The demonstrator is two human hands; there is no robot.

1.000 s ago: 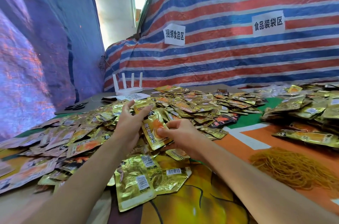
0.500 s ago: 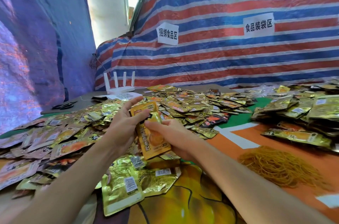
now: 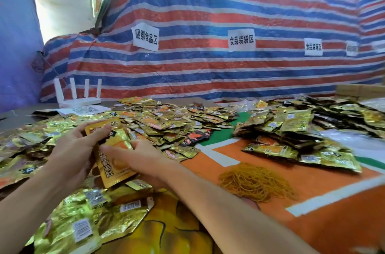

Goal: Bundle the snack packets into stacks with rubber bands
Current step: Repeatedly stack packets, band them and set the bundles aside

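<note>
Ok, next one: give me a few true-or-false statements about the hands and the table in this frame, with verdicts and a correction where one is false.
1. The left hand and the right hand both grip the held packets. True.
2. The pile of rubber bands lies to the left of the left hand. False: it lies to the right of the right arm, on the orange table cover.
3. A white router with four antennas stands at the far left of the table. True.
4. The tarp behind the table is plain green. False: it is striped red, blue and white.
</note>
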